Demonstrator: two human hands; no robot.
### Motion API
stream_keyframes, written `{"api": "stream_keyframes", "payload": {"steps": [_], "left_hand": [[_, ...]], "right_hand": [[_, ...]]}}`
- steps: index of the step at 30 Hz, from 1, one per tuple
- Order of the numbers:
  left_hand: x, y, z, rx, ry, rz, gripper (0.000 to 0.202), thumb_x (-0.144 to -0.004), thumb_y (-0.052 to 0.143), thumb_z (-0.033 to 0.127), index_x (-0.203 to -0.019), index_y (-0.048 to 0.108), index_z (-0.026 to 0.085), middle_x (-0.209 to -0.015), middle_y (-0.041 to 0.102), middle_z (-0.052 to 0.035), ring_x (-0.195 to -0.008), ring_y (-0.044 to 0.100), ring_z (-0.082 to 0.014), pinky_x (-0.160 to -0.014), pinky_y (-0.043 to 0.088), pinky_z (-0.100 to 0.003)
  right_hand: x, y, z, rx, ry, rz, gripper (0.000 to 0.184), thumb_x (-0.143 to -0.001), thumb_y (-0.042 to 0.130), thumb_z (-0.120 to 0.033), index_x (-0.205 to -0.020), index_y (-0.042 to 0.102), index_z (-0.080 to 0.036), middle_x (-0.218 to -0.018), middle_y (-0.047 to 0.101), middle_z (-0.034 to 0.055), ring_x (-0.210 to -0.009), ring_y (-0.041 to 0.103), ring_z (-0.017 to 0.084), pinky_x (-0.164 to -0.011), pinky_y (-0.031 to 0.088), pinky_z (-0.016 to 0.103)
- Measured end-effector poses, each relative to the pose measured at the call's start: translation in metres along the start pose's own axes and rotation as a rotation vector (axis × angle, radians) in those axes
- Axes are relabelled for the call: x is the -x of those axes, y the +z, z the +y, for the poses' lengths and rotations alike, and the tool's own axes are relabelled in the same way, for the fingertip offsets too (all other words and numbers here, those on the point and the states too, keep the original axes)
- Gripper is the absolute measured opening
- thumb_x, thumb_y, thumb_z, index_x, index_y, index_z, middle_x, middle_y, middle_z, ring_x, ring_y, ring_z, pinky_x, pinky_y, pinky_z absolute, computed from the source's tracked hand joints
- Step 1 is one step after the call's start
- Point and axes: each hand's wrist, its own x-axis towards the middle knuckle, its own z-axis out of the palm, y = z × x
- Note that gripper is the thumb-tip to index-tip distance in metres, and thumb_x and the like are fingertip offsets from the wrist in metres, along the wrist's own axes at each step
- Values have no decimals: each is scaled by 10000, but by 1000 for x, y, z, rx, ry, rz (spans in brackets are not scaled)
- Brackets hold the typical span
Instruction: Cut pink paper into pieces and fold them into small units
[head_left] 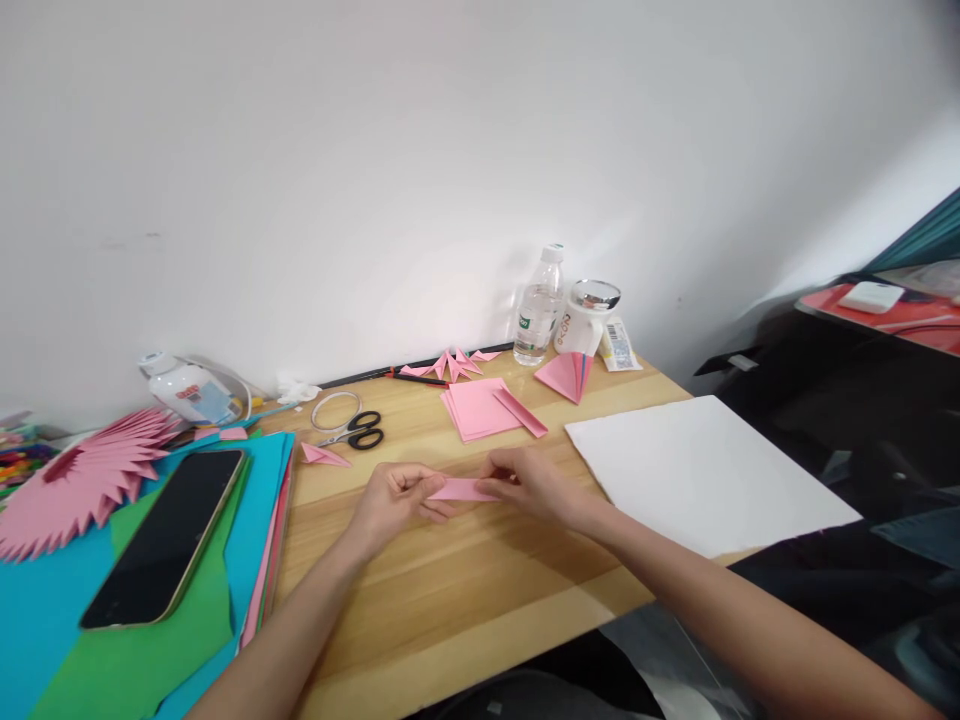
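Observation:
A small folded strip of pink paper (459, 489) is stretched between my two hands, just above the wooden table. My left hand (401, 497) pinches its left end between thumb and fingers. At the other end, my right hand (525, 482) is closed on the strip, thumb below and fingers above. Behind the hands lies a stack of pink paper squares (474, 410), with a narrow folded pink piece (520, 412) resting at its right side. Scissors with black handles (364, 430) lie beyond my left hand, near a pink folded triangle (325, 456).
A phone (169, 540) rests on blue and green paper sheets (259, 500) at left, by a pink pleated paper piece (90, 475). A white board (705, 480) lies right. Along the wall stand a water bottle (538, 310) and a mug (581, 325).

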Motion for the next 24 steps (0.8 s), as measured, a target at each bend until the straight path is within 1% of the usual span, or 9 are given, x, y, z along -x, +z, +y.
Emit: {"api": "stream_keyframes", "payload": {"steps": [4,7,8,10,12,15,19,22,24], "left_hand": [[-1,1,1,41,-15,9,392,-605,744,458,-774,688,109,-726,722,-89,-645,696,-225,-600,561,-307],[-3,0,2,23,1,45,393,-618,721,476,-756,668,112,-649,704,-69,-571,677,-203,-545,539,-288],[-3,-1,2,3,19,74,389,-627,708,482,-743,659,114,-585,682,-54,-514,654,-183,-508,520,-270],[-5,-4,2,-52,51,147,373,-650,688,469,-756,651,113,-460,611,-13,-403,572,-131,-432,454,-223],[-8,-8,0,-95,69,228,377,-644,697,429,-835,652,106,-443,578,14,-349,488,-89,-374,364,-187],[-12,-13,-3,-137,74,311,448,-601,730,386,-935,638,103,-580,620,2,-374,448,-64,-360,286,-177],[-13,-16,-6,-289,134,367,439,-608,721,383,-956,662,121,-726,654,-38,-451,468,-83,-427,343,-206],[-10,-12,-5,-455,331,501,360,-662,682,359,-979,689,189,-1034,645,-81,-514,484,-90,-511,406,-238],[-7,-8,-2,-443,384,550,342,-677,671,353,-988,690,212,-1060,642,-74,-538,478,-97,-548,423,-243]], "right_hand": [[2,-5,4,-10,31,9,313,-780,581,-418,-614,592,-153,-546,514,-22,-512,417,97,-486,289,221],[-3,-20,10,2,9,22,258,-773,597,-414,-712,645,-168,-626,605,0,-566,510,121,-522,359,225],[-6,-27,14,42,3,105,237,-777,597,-402,-749,648,-173,-684,637,14,-615,549,136,-565,395,234],[-15,-39,23,204,26,409,205,-810,564,-367,-829,629,-173,-832,668,51,-735,597,170,-667,437,270],[-24,-45,34,409,108,551,245,-786,600,-315,-973,587,-157,-1005,646,107,-869,605,220,-722,449,306],[-34,-43,48,623,221,490,385,-735,653,-245,-1074,528,-111,-1042,632,163,-960,597,271,-749,449,325],[-35,-36,56,665,268,474,314,-806,521,-149,-1118,511,-109,-921,679,143,-905,631,262,-730,451,328],[-26,-35,50,600,263,563,298,-826,469,-144,-1115,532,-109,-924,691,142,-878,642,266,-739,459,358],[-17,-31,38,404,187,677,261,-817,481,-174,-1057,574,-130,-949,695,124,-841,647,247,-751,472,362]]}}
